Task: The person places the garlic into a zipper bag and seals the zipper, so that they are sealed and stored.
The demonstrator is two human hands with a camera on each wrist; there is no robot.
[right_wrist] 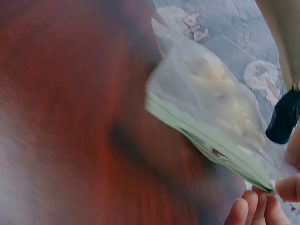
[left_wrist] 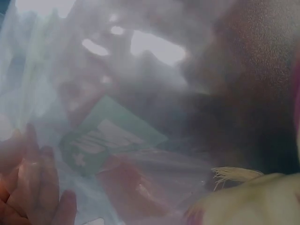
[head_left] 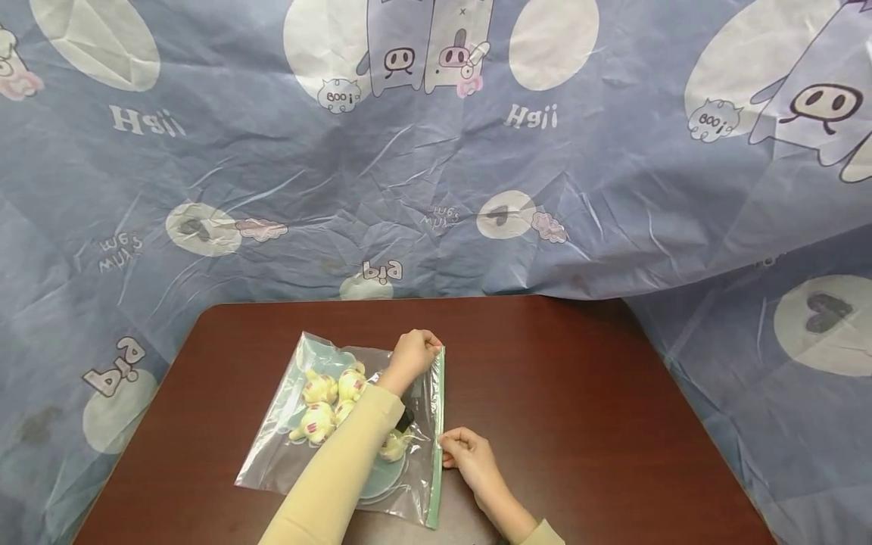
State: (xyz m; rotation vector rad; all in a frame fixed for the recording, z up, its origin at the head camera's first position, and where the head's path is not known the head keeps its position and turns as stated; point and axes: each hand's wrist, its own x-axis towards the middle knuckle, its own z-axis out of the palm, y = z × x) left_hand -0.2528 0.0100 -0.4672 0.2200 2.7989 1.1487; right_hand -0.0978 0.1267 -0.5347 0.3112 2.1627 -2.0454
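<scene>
A clear plastic zip bag (head_left: 272, 462) with a green zipper strip (head_left: 438, 401) lies on the table. Inside are several small pale-yellow plush toys (head_left: 318, 421) with pinkish marks, along with pale round shapes. Reaching across the bag, my left hand (head_left: 414, 354) pinches the far end of the strip. My right hand (head_left: 471, 458) pinches the strip nearer to me. In the right wrist view, a small white slider (right_wrist: 273, 186) shows at its thumb and fingers, and the strip's lips gap partway along. Fingers (left_wrist: 37, 187) appear hazy through plastic in the left wrist view.
The dark red-brown table (head_left: 579, 416) extends to the right of the bag. Behind it hangs a blue printed cloth (head_left: 436, 166). A black device (head_left: 405, 420) sits at the left wrist. The left wrist view shows a green label (left_wrist: 108, 136) with a white cross.
</scene>
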